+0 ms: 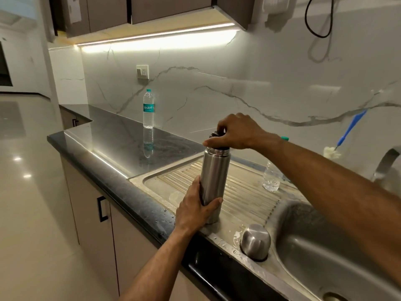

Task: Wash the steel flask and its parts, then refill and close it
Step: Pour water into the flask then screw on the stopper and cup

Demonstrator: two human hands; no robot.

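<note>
Counter bottle (148,109) reads "Bisleri"; hands grip flask (213,181).

Much of the stopper and the far bottle sits out of sight.

The right hand (235,132) covers most of the dark stopper (216,134) atop the steel flask (214,181), so its shape can't be made out. That forearm hides the middle of a clear bottle (271,179); only its base and green cap show. The sink basin (325,253) runs off the right and bottom edges. The tap (388,161) is cut off at the right edge.
</note>
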